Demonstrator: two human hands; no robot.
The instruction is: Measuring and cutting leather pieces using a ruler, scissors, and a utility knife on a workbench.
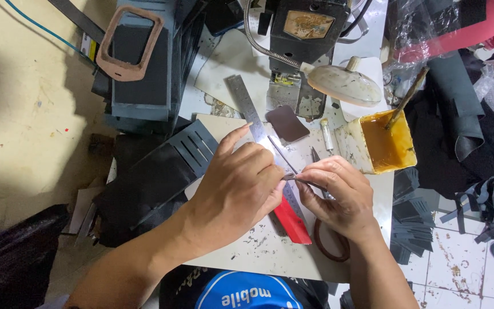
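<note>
1. While the left hand and right hand meet, both pinch a thin dark strip.
2. Strip runs crosswise between them, over the steel ruler on the worktop.

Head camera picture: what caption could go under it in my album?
Left hand and right hand pinch a thin dark strip over a metal ruler, beside a tub of yellow glue.

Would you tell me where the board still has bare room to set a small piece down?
Barest patch: the board's near edge, between the left hand and the red strip. A smaller gap lies between the ruler and the glue tub. Crowded elsewhere: black stacks left, scraps right.
</note>
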